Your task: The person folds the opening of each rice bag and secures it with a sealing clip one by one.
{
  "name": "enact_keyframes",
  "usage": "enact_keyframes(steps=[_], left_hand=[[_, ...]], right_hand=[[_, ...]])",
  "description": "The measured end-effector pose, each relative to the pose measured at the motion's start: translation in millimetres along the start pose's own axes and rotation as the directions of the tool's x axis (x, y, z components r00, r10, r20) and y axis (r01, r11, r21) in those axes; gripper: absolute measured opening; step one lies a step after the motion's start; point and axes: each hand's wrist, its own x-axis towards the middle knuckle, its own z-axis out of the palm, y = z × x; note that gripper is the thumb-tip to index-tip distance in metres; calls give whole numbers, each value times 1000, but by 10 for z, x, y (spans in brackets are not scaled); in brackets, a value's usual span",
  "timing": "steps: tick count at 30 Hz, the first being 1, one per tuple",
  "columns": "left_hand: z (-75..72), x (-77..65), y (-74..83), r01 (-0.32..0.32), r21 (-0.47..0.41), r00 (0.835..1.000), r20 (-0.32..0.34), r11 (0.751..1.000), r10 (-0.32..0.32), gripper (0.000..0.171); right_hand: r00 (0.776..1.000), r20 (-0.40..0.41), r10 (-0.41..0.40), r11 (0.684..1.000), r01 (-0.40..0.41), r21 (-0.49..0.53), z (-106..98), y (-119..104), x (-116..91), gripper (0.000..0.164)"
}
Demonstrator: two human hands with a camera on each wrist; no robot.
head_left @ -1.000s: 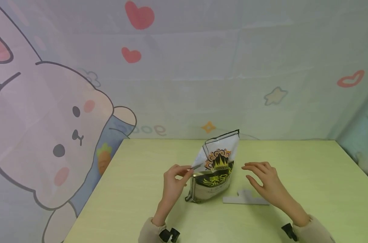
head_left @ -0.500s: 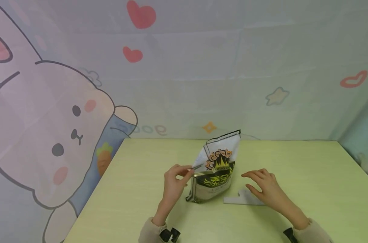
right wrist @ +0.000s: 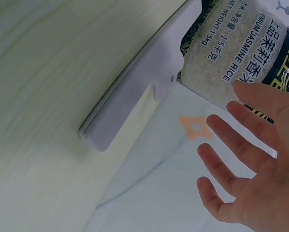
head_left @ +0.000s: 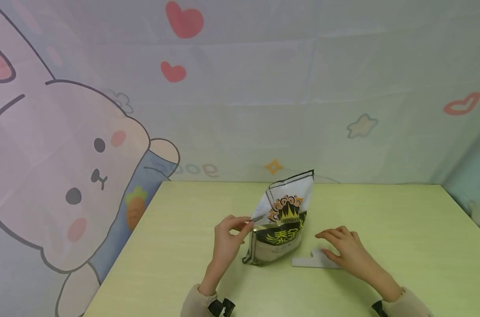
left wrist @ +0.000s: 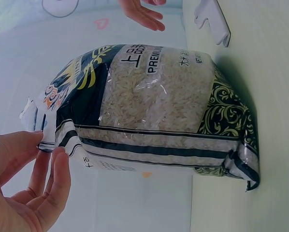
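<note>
Taking the bag in the head view as the clock's centre, two cream sleeves (head_left: 195,303) with small black straps (head_left: 221,307) come in lowest, at 7 and 5 o'clock, both cut off by the frame. The left hand (head_left: 227,237), at 8 o'clock, pinches the bag's side edge between thumb and fingertips. The right hand (head_left: 349,250), near 4 o'clock, is wide — fingers spread and softly bent — apart from both bag and clip. Beneath it lies a long, pale lilac-grey, bar-shaped clip (head_left: 305,263) with a stubby tab, at 5 o'clock; this hand hides its right end, and both wrist views crop it. At the centre stands the white, black and gold plastic bag of rice (head_left: 281,235) on the pale yellow-green worktop (head_left: 176,246) — its back out of sight. Beyond hangs a pale printed cloth backdrop (head_left: 255,110), its lettering at 11 o'clock too faint to read fully.
</note>
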Motion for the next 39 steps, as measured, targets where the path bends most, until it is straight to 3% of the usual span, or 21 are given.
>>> enact_keyframes(steps=[7,18,31,39], left_hand=[[-7,-11,17,13,10,1000,8,1000,-13,14],[-10,-17,15,28,10,999,45,1000,-28,15],[-7,-24,25,51,-3,998,43,999,-50,16],[-11,-28,35,47,4,998,39,999,-47,16]], right_hand=[[997,73,24,1000,-23,-8,7,19,-24,35],[974,217,63,998,-60,-22,39,51,-48,41],[964,258,64,996,-46,-73,109,31,-71,46],[972,237,10,993,19,-118,157,2,-93,48]])
